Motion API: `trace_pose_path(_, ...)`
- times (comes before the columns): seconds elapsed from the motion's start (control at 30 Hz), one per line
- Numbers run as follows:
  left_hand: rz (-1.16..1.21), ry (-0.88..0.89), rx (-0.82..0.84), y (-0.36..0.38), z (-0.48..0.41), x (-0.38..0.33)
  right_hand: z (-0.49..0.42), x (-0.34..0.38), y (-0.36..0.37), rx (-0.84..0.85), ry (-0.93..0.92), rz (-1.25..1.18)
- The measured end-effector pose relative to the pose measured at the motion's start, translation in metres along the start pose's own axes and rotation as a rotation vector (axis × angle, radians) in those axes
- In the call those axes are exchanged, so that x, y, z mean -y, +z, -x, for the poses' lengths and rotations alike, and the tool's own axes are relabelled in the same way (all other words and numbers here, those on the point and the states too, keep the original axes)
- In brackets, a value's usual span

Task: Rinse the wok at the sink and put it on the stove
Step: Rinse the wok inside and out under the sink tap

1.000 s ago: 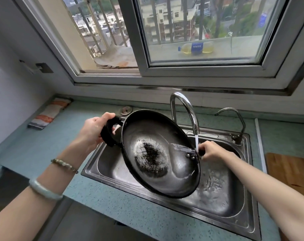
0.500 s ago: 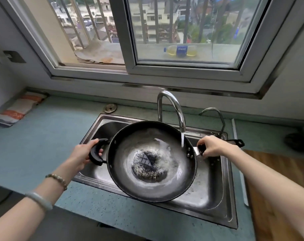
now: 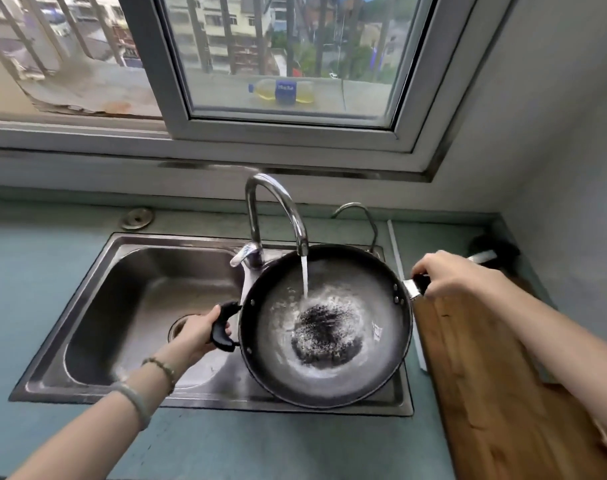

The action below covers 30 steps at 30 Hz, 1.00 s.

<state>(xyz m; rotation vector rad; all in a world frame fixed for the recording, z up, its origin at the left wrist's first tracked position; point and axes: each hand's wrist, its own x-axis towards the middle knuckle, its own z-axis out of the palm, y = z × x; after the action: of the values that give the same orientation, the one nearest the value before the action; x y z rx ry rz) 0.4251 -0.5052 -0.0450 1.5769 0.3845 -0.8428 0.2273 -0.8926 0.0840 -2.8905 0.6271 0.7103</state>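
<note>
Grip, left: the loop handle on the left side of the wok is clasped by the left hand, fingers curled round it.
Grip, right: the long handle is clamped in the right hand close to the rim; its far end is seen past the knuckles.
Wok: held about level over the right side of the sink, under the tap. Contact with the sink edge cannot be told.
Water: a stream is seen falling from the spout into the wok, landing just behind a dark patch at its centre.
Drain: partly hidden behind the left hand.
Counter: blue-green, with the sink set into it.
Board: wooden, laid just right of the sink, under the right forearm.
Left wrist: two bracelets are worn.
Sill: a bottle of yellow liquid is seen lying outside the window.
</note>
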Motion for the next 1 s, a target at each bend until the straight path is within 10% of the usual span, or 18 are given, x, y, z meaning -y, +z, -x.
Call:
trace_pose_path(0.23, -0.084, 0.209, -0.029, 0.015, 0.004, -0.010, -0.004, -0.020, 0.045, -0.261, 0.025, -0.015)
trace_pose_path(0.5, -0.531, 0.443, -0.198, -0.003, 0.008, -0.054, -0.028, -0.010, 0.108, -0.151, 0.033, -0.227)
trace_pose_path(0.77, -0.538, 0.201, -0.205, -0.018, -0.028, -0.027, -0.020, -0.003, 0.113, -0.043, -0.025, -0.125)
trace_pose_path(1.0, -0.467, -0.155, -0.038, 0.000, -0.056, -0.005, -0.013, -0.019, 0.128, -0.483, -0.035, 0.214)
